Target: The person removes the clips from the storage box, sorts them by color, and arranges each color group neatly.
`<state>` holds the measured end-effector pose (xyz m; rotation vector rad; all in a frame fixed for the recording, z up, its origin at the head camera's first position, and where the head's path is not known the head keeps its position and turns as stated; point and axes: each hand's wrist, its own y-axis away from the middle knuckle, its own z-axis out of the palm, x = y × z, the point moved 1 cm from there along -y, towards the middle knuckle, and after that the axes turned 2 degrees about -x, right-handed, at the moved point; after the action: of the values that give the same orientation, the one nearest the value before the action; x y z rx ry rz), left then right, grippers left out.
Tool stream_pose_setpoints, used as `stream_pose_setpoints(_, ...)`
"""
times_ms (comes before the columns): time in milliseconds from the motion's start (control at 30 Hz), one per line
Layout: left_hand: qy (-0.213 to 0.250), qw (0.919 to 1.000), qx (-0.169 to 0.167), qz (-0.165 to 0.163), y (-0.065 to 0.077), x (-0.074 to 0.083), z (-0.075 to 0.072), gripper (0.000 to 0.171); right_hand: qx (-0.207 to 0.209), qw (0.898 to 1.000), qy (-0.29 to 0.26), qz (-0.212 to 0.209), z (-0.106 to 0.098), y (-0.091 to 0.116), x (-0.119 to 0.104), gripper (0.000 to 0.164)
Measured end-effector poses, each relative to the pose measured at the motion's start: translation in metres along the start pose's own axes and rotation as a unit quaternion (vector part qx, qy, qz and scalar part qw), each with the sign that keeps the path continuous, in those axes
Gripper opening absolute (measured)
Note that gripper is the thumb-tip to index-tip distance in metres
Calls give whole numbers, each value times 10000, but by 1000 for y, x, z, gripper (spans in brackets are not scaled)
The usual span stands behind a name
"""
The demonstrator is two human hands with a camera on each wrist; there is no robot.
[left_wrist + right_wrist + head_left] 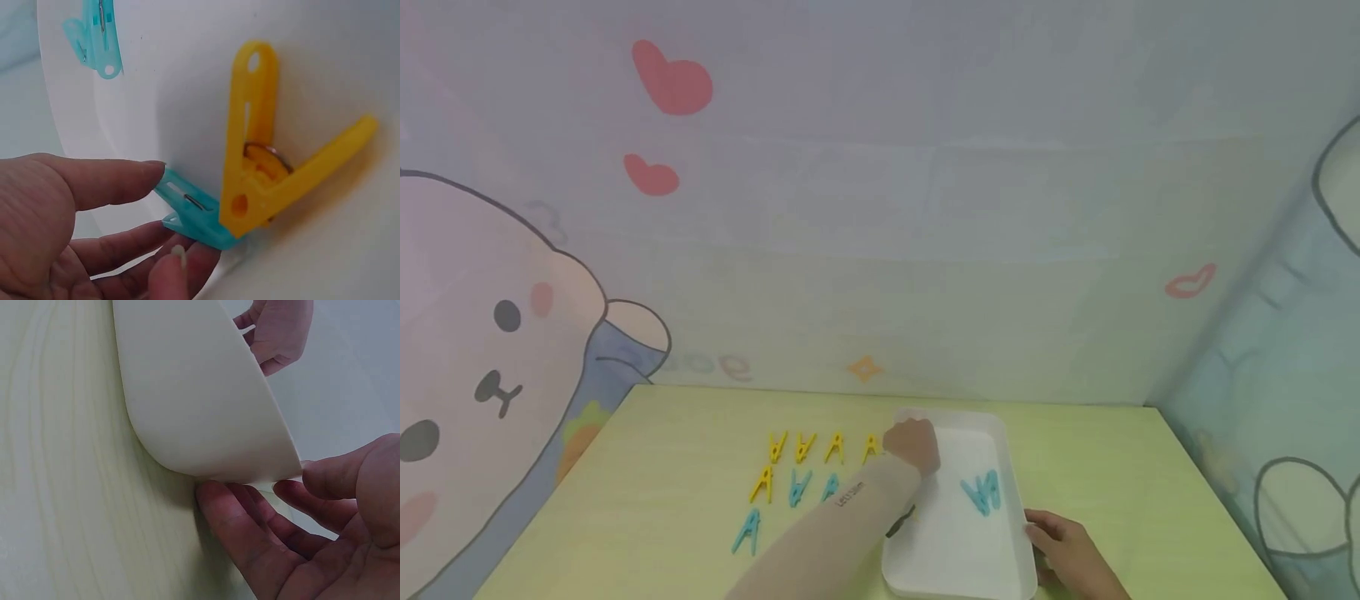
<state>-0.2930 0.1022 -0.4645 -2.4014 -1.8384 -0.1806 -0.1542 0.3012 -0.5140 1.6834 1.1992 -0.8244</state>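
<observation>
My left hand (913,443) is over the far left part of the white tray (943,550). In the left wrist view its thumb and fingers pinch a teal clothespin (203,222) by the handle end. A yellow clothespin (250,156) lies in the tray close beside it, partly overlapping it in that view. Two teal clothespins (976,497) lie together toward the tray's right side. My right hand (312,531) grips the tray's right edge, thumb at the rim and fingers against the outer wall.
Left of the tray, on the pale yellow-green table (640,500), several yellow clothespins (805,447) lie in a loose row. Below them are teal clothespins (747,532), some beside the left sleeve (842,533). A printed cloth (925,208) hangs behind the table.
</observation>
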Motion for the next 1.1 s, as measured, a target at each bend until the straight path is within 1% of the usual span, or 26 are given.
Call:
stream_pose_setpoints(133, 57, 10000, -40, -28, 0, -1, 0, 15, -1, 10000, -31, -88, 1, 0, -3, 37)
stream_pose_setpoints(267, 265, 9996, 47, -68, -1, -5, 3, 15, -47, 9999, 61, -139, 3, 0, -6, 38)
stream_pose_setpoints(367, 555, 9983, 104, -110, -2, -9, 6, 16, -88, 9999, 119, -71, 3, 1, -6, 38)
stream_pose_setpoints(500, 1021, 9946, 76, -147, -3, -13, 8, 22, -169, 9999, 21, 29, 3, 2, -8, 38)
stream_pose_setpoints(633, 1610, 9869, -34, -64, -5, -18, 4, 29, -135, 9999, 93, -24, 1, 1, -10, 37)
stream_pose_setpoints(667, 1771, 9841, -78, -30, -5, -20, 3, 31, -115, 9999, 121, -34, 1, 1, -10, 37)
stream_pose_setpoints(767, 2328, 9722, -245, 20, -3, -26, 2, 33, -84, 9998, 175, -45, 0, 0, -8, 37)
stream_pose_setpoints(867, 2849, 9572, -517, -18, 1, -33, -3, 37, -84, 9999, 98, -100, 1, -1, -7, 37)
stream_pose_setpoints(933, 3173, 9454, -742, -48, 5, -38, -9, 39, -76, 9999, 63, -131, 1, 0, -6, 36)
stream_pose_setpoints(1000, 3508, 9308, -1023, -79, 9, -43, -15, 40, -71, 9998, 38, -162, 1, 1, -7, 36)
stream_pose_setpoints(1100, 3910, 9104, -1351, -66, 16, -48, -24, 32, -62, 9998, 63, -165, 1, 2, -8, 36)
